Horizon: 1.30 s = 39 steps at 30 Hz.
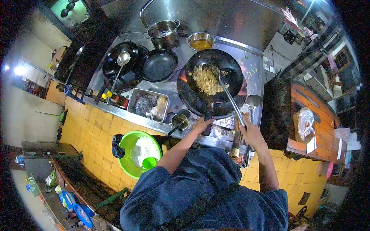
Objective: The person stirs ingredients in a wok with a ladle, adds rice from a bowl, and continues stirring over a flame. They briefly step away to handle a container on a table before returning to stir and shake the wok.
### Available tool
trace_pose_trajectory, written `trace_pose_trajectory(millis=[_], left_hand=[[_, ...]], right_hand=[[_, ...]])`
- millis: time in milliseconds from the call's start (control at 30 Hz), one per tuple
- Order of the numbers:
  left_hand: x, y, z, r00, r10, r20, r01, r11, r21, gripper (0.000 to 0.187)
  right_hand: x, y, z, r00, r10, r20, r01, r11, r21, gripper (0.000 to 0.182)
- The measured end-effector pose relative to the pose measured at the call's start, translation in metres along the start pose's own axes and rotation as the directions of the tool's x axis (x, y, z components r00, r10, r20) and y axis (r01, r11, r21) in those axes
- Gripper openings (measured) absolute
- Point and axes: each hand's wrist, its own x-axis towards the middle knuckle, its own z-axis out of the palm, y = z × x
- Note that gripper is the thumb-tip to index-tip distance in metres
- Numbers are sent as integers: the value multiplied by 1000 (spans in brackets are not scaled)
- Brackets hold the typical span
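My left hand (202,125) is closed round the dark handle of a black wok (231,65) on the lit burner. Fried rice (207,81) lies in the wok, heaped toward its left side. In my right hand (253,134) is the long metal handle of a wok ladle (229,96), whose head reaches into the rice and is partly covered by it. An orange glow shows at the burner's edge under the wok.
Left of the wok stand a black frying pan (160,65), a second wok (119,57) with a ladle, and a steel pot (163,34). A bowl of yellowish liquid (201,41) sits behind. A green basket of white rice (140,154) is beside my left arm; a wooden table (316,127) stands right.
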Motion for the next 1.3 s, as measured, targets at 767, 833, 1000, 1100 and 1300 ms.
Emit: trace_pose_trajectory(millis=[767,833,1000,1100,1300], left_hand=[[-105,98,88,891,-275,362,438,731,-524,18],[-133,126,95,893,-303,333,433,784,-445,21],[-68,61,34,972,-194,135,222,946,-237,19],[-133,57,70,936,-320,146,341,928,-150,25],[-99,79,53,936,-312,162,331,937,-111,23]], right_hand=[[-5,-34,-67,988,61,143,14,880,-474,41],[-22,-39,-76,991,91,101,-11,797,-604,42],[-48,-31,-70,991,-49,124,117,766,-632,50],[-51,-38,-62,998,-48,50,69,778,-624,50],[-59,-29,-34,997,20,70,23,821,-571,52]])
